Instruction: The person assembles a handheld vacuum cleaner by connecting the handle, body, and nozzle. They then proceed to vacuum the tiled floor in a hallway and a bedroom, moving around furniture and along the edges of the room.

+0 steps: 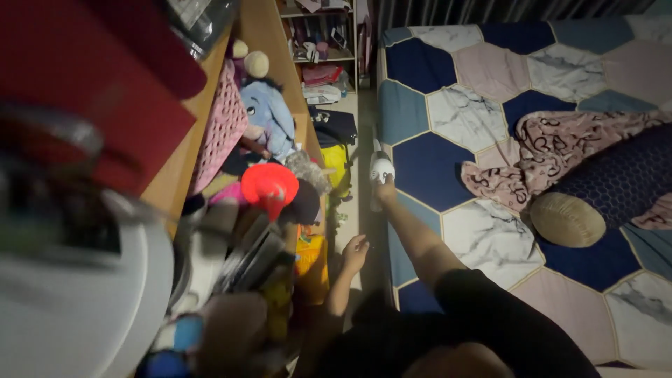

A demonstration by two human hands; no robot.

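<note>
My right hand reaches forward along the edge of the bed and grips a white handheld device with a narrow nozzle pointing away, over the narrow floor strip. My left hand hangs lower and nearer, fingers loosely curled, holding nothing, beside the cluttered shelf unit. A dark sleeve covers my right upper arm.
The bed with a hexagon-patterned cover fills the right side, with a pink patterned blanket and a round tan cushion on it. On the left, a wooden shelf holds a blue plush toy, a red cone-shaped object and a pink basket.
</note>
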